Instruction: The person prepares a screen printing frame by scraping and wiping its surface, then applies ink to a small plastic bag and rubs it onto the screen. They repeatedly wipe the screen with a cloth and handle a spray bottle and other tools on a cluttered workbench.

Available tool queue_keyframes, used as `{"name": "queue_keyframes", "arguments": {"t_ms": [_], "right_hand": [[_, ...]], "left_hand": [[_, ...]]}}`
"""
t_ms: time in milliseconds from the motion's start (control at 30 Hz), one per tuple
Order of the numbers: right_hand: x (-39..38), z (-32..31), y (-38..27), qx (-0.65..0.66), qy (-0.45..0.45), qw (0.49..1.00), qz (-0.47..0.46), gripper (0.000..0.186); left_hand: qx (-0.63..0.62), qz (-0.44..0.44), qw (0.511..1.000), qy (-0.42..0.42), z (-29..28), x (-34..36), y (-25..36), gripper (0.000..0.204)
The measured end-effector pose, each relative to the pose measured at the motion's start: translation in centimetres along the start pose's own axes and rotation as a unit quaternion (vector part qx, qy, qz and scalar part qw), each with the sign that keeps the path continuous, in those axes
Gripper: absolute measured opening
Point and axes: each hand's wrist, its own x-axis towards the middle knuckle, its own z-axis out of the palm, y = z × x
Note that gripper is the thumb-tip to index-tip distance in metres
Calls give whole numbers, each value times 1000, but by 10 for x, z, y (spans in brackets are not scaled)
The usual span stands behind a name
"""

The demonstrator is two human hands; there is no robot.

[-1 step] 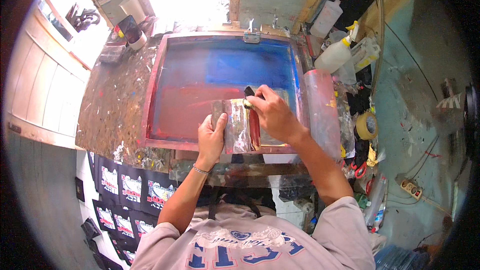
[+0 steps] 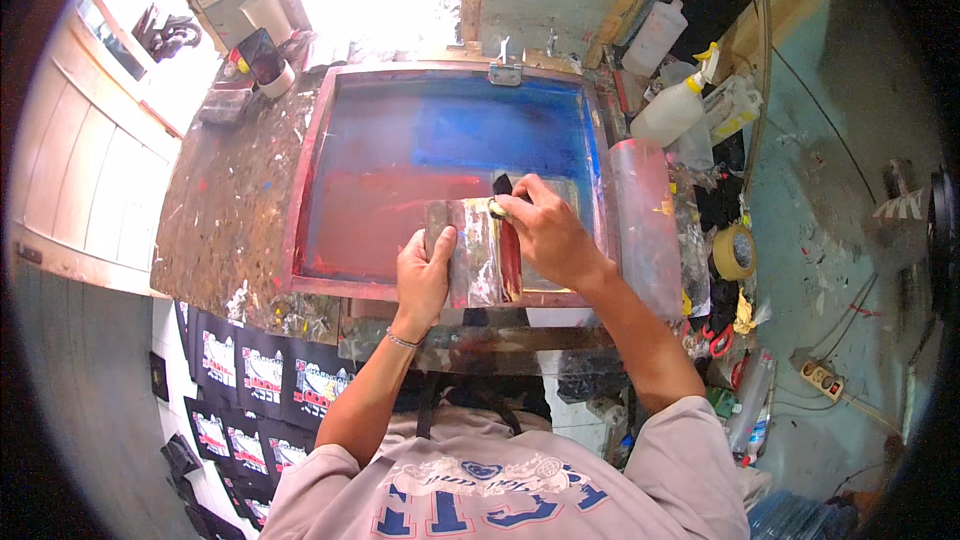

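Note:
In my left hand (image 2: 422, 275), thumb over the near face, is a wide ink-stained squeegee (image 2: 480, 260) with a worn wooden grip and dark red ink along its right side. My right hand (image 2: 550, 235) pinches a small black scrap (image 2: 503, 184), perhaps cloth, against the squeegee's far right corner. Something pale yellow shows by those fingertips. The squeegee is over the near edge of a screen-printing frame (image 2: 312, 170). Red ink smears mark the mesh at left, and blue covers its far right part. My right fingers partly hide the scrap.
A metal hinge clamp (image 2: 505, 73) sits at the frame's far edge. Along the right stand a spray bottle (image 2: 670, 112), a rolled clear sheet (image 2: 645, 230) and a tape roll (image 2: 734, 253). Dark printed fabric pieces (image 2: 262, 380) lie below left. A power strip (image 2: 823, 378) lies at right.

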Motion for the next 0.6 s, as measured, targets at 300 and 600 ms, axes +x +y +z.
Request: {"name": "queue_keyframes", "arguments": {"t_ms": [300, 600], "right_hand": [[-39, 6, -15, 75, -54, 995, 24, 30], [-60, -9, -37, 94, -121, 988, -10, 28]], "left_hand": [[-8, -27, 1000, 0, -8, 3, -10, 22], [-29, -33, 999, 25, -6, 12, 0, 24]]}}
